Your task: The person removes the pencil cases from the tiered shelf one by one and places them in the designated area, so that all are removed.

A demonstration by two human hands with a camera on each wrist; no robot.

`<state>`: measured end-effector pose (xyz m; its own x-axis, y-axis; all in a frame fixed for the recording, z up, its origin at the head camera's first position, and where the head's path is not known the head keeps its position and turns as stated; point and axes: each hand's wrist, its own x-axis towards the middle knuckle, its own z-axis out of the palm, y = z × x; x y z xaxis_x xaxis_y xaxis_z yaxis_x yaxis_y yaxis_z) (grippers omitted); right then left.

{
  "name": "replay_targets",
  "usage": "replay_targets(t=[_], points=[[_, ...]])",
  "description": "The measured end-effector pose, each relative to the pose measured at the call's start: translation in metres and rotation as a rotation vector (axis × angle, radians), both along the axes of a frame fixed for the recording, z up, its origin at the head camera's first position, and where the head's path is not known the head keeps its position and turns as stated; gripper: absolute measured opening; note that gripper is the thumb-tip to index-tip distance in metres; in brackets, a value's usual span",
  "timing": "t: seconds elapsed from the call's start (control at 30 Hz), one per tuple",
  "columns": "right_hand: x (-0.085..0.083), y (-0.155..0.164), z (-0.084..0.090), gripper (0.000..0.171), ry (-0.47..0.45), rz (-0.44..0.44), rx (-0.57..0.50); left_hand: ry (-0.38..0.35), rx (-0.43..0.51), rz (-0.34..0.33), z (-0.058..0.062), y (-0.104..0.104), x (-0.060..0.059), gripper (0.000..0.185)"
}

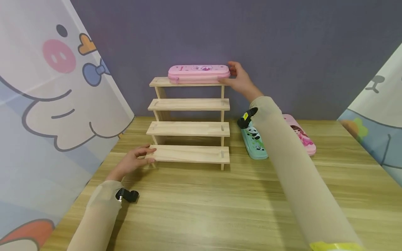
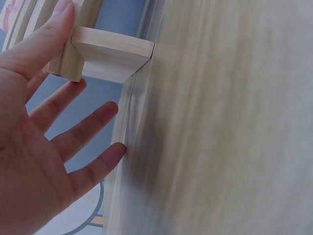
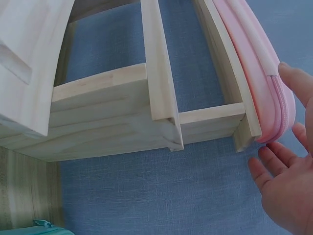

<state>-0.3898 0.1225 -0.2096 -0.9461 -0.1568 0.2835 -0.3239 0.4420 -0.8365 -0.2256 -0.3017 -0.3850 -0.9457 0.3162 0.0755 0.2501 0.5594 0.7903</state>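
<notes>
A pink pencil case (image 1: 198,74) with a printed lid lies lengthwise on the top step of a four-step wooden display rack (image 1: 188,128). At its right end is my right hand (image 1: 241,79), thumb along the front and fingers around the end and back. In the right wrist view, the pencil case (image 3: 259,68) has its zip edge close to the thumb. My left hand (image 1: 135,159) grips the left end of the lowest step, thumb and index finger around the board. Its other fingers (image 2: 90,133) spread free beside the rack in the left wrist view.
A mint panda-print pencil case (image 1: 255,148) and a pink one (image 1: 303,136) with a doll picture lie on the table (image 1: 194,205) right of the rack, partly behind my right sleeve. A grey-blue wall panel (image 1: 282,52) stands close behind; cartoon cloths hang either side.
</notes>
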Motion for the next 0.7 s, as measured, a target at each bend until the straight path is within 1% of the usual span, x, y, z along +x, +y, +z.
replay_targets(t=[0.13,0.3,0.5,0.7], points=[[-0.0010,-0.0031,0.0018,0.079,-0.004,0.024,0.007,-0.006,0.007,0.006,0.0024,0.0018,0.0016,0.049],[-0.0028,-0.0031,0.0034,0.078,-0.024,0.003,0.036,-0.004,0.006,0.004,0.0043,0.0033,0.0001,0.049],[-0.0018,0.0011,0.0060,0.068,0.003,-0.006,0.001,0.009,0.005,-0.004,0.0069,0.0024,-0.0040,0.048],[0.0030,0.0042,0.0062,0.066,0.005,-0.021,0.011,0.012,-0.006,-0.012,0.0072,0.0019,-0.0054,0.047]])
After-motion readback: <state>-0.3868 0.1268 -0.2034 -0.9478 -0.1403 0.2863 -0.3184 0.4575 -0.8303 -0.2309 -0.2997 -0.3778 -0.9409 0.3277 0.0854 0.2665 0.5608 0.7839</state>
